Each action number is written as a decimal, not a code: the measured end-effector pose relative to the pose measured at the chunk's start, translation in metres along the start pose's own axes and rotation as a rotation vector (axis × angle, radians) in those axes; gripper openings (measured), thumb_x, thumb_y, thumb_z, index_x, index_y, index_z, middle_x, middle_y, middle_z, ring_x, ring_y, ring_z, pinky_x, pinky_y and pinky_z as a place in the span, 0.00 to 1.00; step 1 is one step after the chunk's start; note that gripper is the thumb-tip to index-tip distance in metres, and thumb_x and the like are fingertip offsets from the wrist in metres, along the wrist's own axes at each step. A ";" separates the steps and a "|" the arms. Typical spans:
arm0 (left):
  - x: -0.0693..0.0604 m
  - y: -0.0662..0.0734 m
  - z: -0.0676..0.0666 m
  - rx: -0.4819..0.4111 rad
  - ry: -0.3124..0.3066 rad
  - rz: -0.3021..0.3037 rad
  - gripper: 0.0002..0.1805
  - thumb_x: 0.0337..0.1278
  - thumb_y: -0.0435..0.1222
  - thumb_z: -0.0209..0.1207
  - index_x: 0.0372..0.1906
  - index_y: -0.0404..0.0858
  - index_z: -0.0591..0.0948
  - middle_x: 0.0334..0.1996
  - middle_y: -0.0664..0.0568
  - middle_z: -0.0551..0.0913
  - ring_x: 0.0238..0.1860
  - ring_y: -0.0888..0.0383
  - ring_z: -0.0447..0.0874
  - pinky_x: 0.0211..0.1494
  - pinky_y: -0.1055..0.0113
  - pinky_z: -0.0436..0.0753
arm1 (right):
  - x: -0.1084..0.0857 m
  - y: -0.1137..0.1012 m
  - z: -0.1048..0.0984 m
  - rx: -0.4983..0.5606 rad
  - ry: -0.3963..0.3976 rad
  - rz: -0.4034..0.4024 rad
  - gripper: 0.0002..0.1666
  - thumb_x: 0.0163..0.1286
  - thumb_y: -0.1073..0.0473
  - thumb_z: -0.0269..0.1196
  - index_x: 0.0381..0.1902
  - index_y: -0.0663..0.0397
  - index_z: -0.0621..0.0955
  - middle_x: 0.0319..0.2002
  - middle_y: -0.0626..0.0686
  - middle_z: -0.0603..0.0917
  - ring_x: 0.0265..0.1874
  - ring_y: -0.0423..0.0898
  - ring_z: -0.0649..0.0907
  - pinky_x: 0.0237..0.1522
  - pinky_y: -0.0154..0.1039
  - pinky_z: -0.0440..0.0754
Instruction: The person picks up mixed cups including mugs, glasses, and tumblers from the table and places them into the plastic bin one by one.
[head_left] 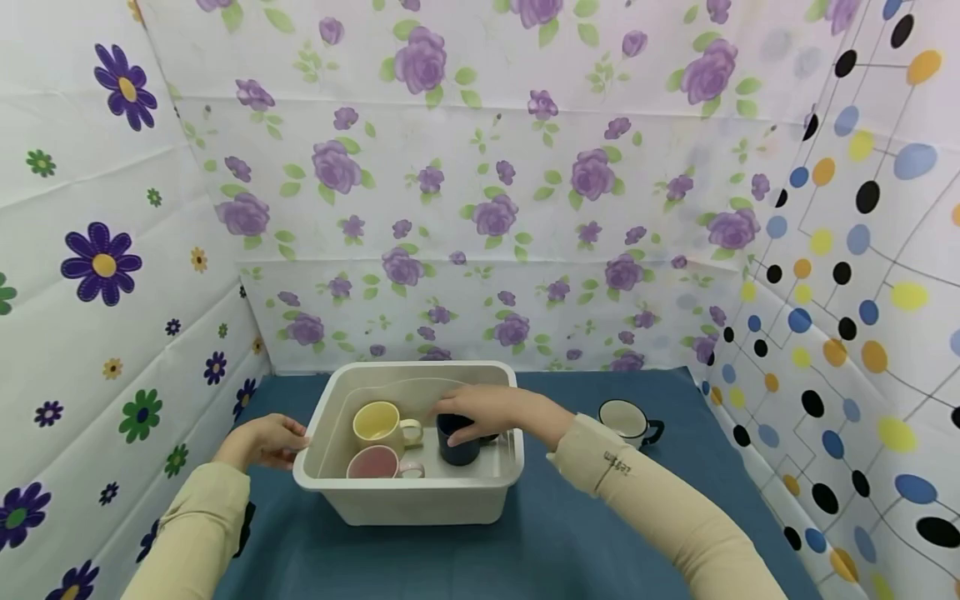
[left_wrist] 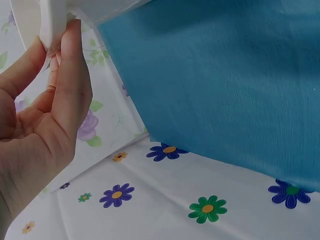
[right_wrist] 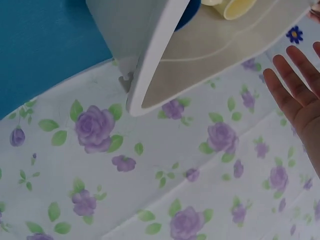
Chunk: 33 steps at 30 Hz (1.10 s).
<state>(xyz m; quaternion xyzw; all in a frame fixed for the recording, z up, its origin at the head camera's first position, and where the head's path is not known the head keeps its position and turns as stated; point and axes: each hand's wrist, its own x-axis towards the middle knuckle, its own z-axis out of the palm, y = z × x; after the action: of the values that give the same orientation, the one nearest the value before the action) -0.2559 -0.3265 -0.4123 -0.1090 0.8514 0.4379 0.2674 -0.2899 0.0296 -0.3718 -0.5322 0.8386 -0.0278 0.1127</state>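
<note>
A white plastic bin (head_left: 412, 504) stands on the blue table cover. My left hand (head_left: 264, 440) pinches its left rim between thumb and fingers, also seen closely in the left wrist view. Inside the bin are a yellow mug (head_left: 375, 425), a pink mug (head_left: 372, 463) and a dark navy mug (head_left: 459, 452). In the head view my right hand (head_left: 487, 410) is over the navy mug and partly hides it, with the thumb in front. The right wrist view shows this hand's fingers (right_wrist: 285, 90) extended and spread, not curled round a mug.
A white mug (head_left: 622, 419) with a dark rim and handle stands on the blue cover (head_left: 585, 517), right of the bin and behind my right forearm. Patterned cloth walls (head_left: 450, 208) enclose the table at the back and both sides. Something black (head_left: 245, 529) shows beside my left sleeve.
</note>
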 end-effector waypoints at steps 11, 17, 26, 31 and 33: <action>-0.001 -0.005 -0.004 -0.008 -0.046 -0.020 0.09 0.65 0.30 0.52 0.44 0.26 0.73 0.30 0.49 0.77 0.29 0.59 0.76 0.35 0.69 0.83 | -0.040 0.008 -0.001 0.098 0.110 0.008 0.29 0.68 0.49 0.58 0.65 0.47 0.69 0.63 0.51 0.72 0.61 0.46 0.73 0.61 0.40 0.72; -0.001 -0.001 -0.003 0.004 -0.046 -0.037 0.09 0.65 0.30 0.52 0.44 0.27 0.73 0.30 0.48 0.77 0.29 0.59 0.76 0.35 0.68 0.83 | -0.068 0.017 0.005 0.155 0.166 0.035 0.29 0.67 0.51 0.59 0.65 0.49 0.69 0.64 0.54 0.71 0.64 0.52 0.71 0.62 0.47 0.71; 0.000 0.002 -0.003 -0.010 -0.059 -0.018 0.10 0.65 0.30 0.52 0.45 0.25 0.72 0.30 0.49 0.77 0.29 0.59 0.76 0.36 0.68 0.83 | -0.100 0.037 0.018 0.232 0.197 0.153 0.29 0.67 0.53 0.60 0.65 0.47 0.69 0.64 0.54 0.71 0.64 0.55 0.70 0.62 0.52 0.71; 0.000 0.003 -0.002 -0.005 -0.055 -0.024 0.10 0.65 0.30 0.52 0.45 0.26 0.72 0.29 0.49 0.77 0.29 0.60 0.76 0.35 0.68 0.83 | -0.114 0.048 0.027 0.256 0.245 0.165 0.30 0.68 0.51 0.59 0.66 0.52 0.69 0.63 0.56 0.72 0.63 0.56 0.71 0.61 0.53 0.71; 0.001 0.003 -0.002 -0.005 -0.061 -0.020 0.09 0.65 0.30 0.52 0.44 0.25 0.72 0.29 0.49 0.77 0.29 0.60 0.77 0.35 0.68 0.83 | -0.120 0.053 0.032 0.272 0.274 0.182 0.30 0.69 0.49 0.58 0.65 0.53 0.69 0.63 0.56 0.72 0.63 0.56 0.71 0.60 0.53 0.71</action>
<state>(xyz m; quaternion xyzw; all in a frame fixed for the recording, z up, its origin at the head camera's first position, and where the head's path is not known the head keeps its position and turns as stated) -0.2583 -0.3265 -0.4098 -0.1048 0.8408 0.4403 0.2971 -0.2805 0.1626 -0.3925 -0.4253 0.8793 -0.2024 0.0703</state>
